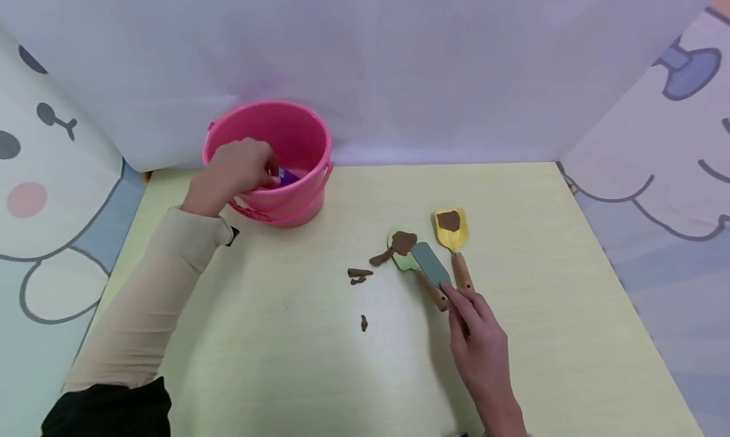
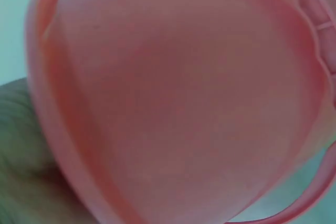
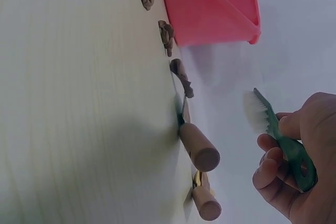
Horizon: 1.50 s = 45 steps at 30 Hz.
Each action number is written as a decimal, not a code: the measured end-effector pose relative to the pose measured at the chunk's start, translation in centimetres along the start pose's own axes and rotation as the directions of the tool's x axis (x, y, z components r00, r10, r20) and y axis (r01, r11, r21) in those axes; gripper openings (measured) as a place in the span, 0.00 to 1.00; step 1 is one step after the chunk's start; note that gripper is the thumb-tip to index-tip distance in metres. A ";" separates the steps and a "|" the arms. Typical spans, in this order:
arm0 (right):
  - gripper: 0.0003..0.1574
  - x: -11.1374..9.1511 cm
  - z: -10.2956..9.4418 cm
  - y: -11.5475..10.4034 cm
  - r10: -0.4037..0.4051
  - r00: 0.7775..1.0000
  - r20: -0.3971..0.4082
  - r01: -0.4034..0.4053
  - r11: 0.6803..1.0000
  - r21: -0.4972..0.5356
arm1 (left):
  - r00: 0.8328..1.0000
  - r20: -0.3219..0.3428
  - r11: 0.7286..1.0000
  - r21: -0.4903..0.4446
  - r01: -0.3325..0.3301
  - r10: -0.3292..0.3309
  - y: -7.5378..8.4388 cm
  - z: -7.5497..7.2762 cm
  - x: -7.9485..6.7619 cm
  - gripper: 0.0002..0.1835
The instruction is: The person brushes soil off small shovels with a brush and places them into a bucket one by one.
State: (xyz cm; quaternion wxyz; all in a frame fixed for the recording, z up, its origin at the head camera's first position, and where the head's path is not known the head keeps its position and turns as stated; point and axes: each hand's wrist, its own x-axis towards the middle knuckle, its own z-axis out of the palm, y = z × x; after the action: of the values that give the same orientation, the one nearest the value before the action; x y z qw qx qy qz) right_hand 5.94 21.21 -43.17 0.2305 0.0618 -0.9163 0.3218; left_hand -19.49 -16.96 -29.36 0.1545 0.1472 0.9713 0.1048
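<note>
My left hand (image 1: pixel 236 171) reaches over the near rim of a pink bucket (image 1: pixel 310 199). Its fingers pinch a small purple and blue object (image 1: pixel 288 177) inside; its kind is unclear. The bucket's outer wall (image 2: pixel 184 93) fills the left wrist view and hides the fingertips. My right hand (image 1: pixel 481 342) grips a green brush (image 1: pixel 430 264) by its handle, above the table. White bristles (image 3: pixel 255 112) show in the right wrist view. Below the brush lies a small green shovel (image 1: pixel 406 261) with a wooden handle, brown clay-like lumps (image 1: pixel 403 242) on its blade.
Beside it, a yellow shovel (image 1: pixel 452 237) with a wooden handle carries a brown piece (image 1: pixel 448 220). Several loose brown bits (image 1: pixel 359 273) lie left of the shovels on the pale table (image 1: pixel 274 361). A white sheet (image 1: pixel 399 76) hangs behind; cartoon-printed panels (image 1: pixel 656 126) flank both sides.
</note>
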 end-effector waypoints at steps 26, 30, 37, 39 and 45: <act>0.32 -1.7 -2.1 2.4 0.035 0.995 -0.097 -0.037 0.999 -0.020 | 0.615 -0.777 0.873 -0.387 -0.295 -0.137 8.3 8.4 -10.9 0.10; 0.31 -1.8 -2.5 2.5 0.042 0.995 -0.095 -0.044 0.999 -0.019 | 0.713 -0.680 0.802 -0.516 -0.302 -0.169 10.7 12.0 -10.2 0.05; 0.31 -1.8 -2.4 2.5 0.046 0.994 -0.102 -0.047 0.999 -0.008 | 0.909 -0.352 0.711 -0.697 -0.095 -0.224 15.1 16.1 -8.7 0.06; 0.31 -1.7 -2.4 2.5 0.049 0.994 -0.102 -0.050 0.999 -0.007 | 0.933 -0.285 0.706 -0.707 -0.050 -0.219 16.1 16.9 -8.1 0.06; 0.32 -1.3 -2.1 2.6 0.033 0.994 -0.107 -0.033 0.999 -0.001 | 0.968 -0.191 0.781 -0.624 0.007 -0.161 18.9 18.8 -6.1 0.09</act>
State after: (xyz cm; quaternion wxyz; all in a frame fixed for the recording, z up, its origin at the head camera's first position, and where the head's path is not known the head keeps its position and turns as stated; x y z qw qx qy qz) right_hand 7.22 24.48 -43.75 0.2741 0.0289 -0.9039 0.3270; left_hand -2.90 1.76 -40.46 0.0834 0.0313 0.8999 0.4269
